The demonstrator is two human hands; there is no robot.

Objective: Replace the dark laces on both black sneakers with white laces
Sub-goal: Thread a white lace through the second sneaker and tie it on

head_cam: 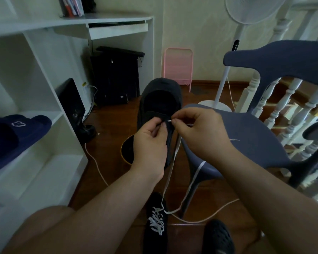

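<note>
Head cam's looking down at a black sneaker [159,105] held up over the wooden floor [110,125], heel end away. Left hand [150,142] grips it around the tongue area, fingers curled on it. Right hand [198,129] pinches the tip of a white lace [170,173], right at an eyelet; the rest dangles down in a loop. Second sneaker [155,224], already white-laced, sits on the floor below. Blue chair [255,136] just to the right.
</note>
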